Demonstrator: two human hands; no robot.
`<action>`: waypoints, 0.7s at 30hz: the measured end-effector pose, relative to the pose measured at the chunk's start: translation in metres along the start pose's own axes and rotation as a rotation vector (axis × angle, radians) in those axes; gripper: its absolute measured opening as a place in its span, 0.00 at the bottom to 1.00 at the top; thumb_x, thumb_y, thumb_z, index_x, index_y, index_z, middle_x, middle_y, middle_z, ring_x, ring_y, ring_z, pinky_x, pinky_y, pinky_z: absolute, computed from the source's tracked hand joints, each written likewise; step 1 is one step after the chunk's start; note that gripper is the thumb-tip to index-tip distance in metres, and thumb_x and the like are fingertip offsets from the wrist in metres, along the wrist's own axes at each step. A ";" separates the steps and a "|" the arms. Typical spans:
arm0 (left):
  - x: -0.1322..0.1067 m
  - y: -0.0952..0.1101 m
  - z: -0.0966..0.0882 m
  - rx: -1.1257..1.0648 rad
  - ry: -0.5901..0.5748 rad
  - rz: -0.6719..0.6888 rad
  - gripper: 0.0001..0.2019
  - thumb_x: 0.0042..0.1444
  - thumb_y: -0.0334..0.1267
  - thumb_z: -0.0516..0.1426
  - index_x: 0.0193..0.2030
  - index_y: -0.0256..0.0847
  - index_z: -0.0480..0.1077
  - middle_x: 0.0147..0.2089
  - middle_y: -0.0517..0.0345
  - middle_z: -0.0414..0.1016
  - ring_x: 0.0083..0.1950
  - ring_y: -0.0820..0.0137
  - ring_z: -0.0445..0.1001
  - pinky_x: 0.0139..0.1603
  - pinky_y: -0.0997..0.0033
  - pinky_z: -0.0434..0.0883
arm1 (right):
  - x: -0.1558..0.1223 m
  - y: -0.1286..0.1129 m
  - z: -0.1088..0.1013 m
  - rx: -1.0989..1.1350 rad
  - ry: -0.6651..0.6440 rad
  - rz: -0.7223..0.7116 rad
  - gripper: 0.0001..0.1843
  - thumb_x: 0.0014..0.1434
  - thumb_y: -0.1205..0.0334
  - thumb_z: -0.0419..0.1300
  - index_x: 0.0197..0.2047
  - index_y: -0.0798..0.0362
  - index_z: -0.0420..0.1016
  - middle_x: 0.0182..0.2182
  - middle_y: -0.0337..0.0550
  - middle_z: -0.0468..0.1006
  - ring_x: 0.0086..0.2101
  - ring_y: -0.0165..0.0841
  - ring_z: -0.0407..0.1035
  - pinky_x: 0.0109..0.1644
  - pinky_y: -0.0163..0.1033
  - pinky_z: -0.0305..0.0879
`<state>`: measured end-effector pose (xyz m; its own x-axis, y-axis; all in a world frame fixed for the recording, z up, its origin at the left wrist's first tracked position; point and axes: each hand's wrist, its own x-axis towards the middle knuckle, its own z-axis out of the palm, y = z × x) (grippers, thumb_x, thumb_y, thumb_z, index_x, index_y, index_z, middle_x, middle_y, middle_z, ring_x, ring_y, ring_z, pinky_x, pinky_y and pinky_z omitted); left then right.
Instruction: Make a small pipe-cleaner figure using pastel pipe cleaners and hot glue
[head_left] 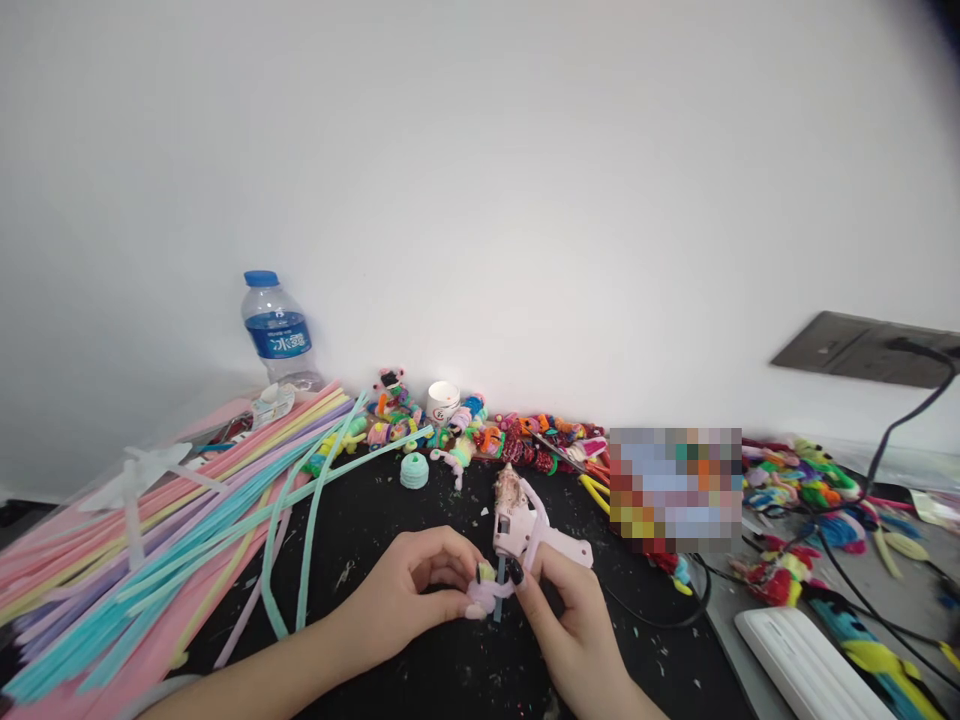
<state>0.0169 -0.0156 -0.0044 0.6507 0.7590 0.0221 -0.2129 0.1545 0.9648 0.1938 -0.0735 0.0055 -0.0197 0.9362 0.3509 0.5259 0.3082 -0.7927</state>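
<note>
"While both hands are meeting at the lower middle of the frame, what is the left hand [431,580] doing?"

"Its grip is clamping a small fuzzy lilac piece [481,597] between thumb and fingers. Something yellowish is showing on top."

"And the right hand [574,620]?"

"Just beside it, that grip is pinching together on a lilac strip [537,515]. One end is arching upward, and the other is running left to the piece."

"What is lying behind them?"

"A pink glue gun [517,530] is resting on the black mat [360,530], its nozzle pointing up the frame and its handle leaning right. The strip is crossing in front of it."

"What else is surrounding the hands?"

"Pastel fuzzy stems [225,505] are spreading across the lower left, and a bottle [277,335] is standing above them by the wall [525,200]. A mint coil [414,471] is sitting near the centre, below a white cup [443,401]. At the lower right, a white box [810,660] is lying on the grey bench [720,600]."
</note>
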 end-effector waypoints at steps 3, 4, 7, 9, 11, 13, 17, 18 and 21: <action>-0.001 0.002 0.001 0.061 0.011 0.008 0.06 0.44 0.29 0.64 0.30 0.39 0.72 0.37 0.56 0.75 0.38 0.68 0.73 0.42 0.68 0.69 | 0.000 0.001 0.000 0.030 0.001 0.035 0.16 0.61 0.58 0.50 0.24 0.54 0.65 0.20 0.38 0.66 0.23 0.30 0.58 0.27 0.33 0.55; -0.002 0.002 0.001 0.069 0.016 0.007 0.06 0.44 0.30 0.64 0.31 0.39 0.72 0.36 0.56 0.75 0.37 0.67 0.73 0.42 0.68 0.69 | 0.001 0.001 0.000 0.042 -0.004 0.044 0.16 0.61 0.58 0.50 0.24 0.54 0.65 0.21 0.38 0.66 0.23 0.30 0.58 0.27 0.33 0.55; -0.002 0.002 0.001 0.081 0.033 0.000 0.07 0.45 0.31 0.64 0.32 0.39 0.72 0.36 0.56 0.76 0.37 0.67 0.74 0.42 0.67 0.69 | 0.001 0.001 0.000 0.061 -0.007 0.058 0.17 0.62 0.57 0.50 0.25 0.55 0.66 0.21 0.38 0.67 0.24 0.30 0.59 0.28 0.33 0.56; -0.002 0.002 0.001 0.082 0.036 -0.001 0.07 0.45 0.31 0.64 0.32 0.40 0.73 0.36 0.56 0.76 0.37 0.67 0.74 0.42 0.67 0.69 | 0.001 0.001 0.000 0.063 -0.003 0.054 0.17 0.62 0.56 0.50 0.25 0.55 0.66 0.21 0.38 0.67 0.24 0.30 0.59 0.27 0.33 0.56; -0.002 0.001 0.001 0.072 0.037 -0.002 0.06 0.45 0.31 0.64 0.31 0.40 0.73 0.36 0.57 0.76 0.37 0.68 0.74 0.42 0.68 0.69 | 0.001 0.001 0.000 0.064 0.000 0.050 0.17 0.62 0.57 0.50 0.24 0.55 0.65 0.21 0.38 0.66 0.23 0.30 0.58 0.27 0.33 0.55; -0.001 0.002 0.000 0.062 0.040 -0.009 0.06 0.45 0.31 0.64 0.31 0.40 0.73 0.36 0.57 0.76 0.36 0.68 0.74 0.41 0.69 0.69 | 0.001 0.001 0.000 0.067 -0.002 0.053 0.17 0.61 0.56 0.50 0.23 0.54 0.64 0.20 0.37 0.64 0.23 0.29 0.57 0.27 0.33 0.55; -0.001 0.003 0.000 0.074 0.000 -0.029 0.04 0.45 0.32 0.64 0.30 0.40 0.74 0.36 0.56 0.76 0.36 0.69 0.74 0.39 0.71 0.69 | 0.002 0.001 -0.001 0.074 -0.012 0.069 0.18 0.61 0.56 0.50 0.22 0.53 0.61 0.19 0.35 0.61 0.23 0.29 0.55 0.26 0.33 0.53; -0.001 0.004 0.000 0.080 -0.022 -0.036 0.04 0.45 0.32 0.64 0.30 0.40 0.75 0.36 0.56 0.76 0.36 0.69 0.74 0.39 0.70 0.69 | 0.002 0.001 -0.001 0.079 -0.017 0.073 0.18 0.61 0.55 0.50 0.21 0.53 0.61 0.19 0.35 0.60 0.23 0.29 0.55 0.26 0.33 0.53; -0.003 0.003 0.000 0.101 -0.084 -0.074 0.04 0.45 0.32 0.64 0.30 0.40 0.75 0.36 0.57 0.76 0.36 0.69 0.73 0.39 0.70 0.68 | 0.002 0.000 -0.001 0.101 -0.045 0.089 0.19 0.61 0.55 0.49 0.20 0.52 0.58 0.18 0.34 0.58 0.22 0.28 0.54 0.25 0.33 0.52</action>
<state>0.0140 -0.0178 -0.0016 0.7215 0.6916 -0.0326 -0.0905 0.1409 0.9859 0.1945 -0.0721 0.0070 -0.0158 0.9666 0.2558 0.4389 0.2366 -0.8668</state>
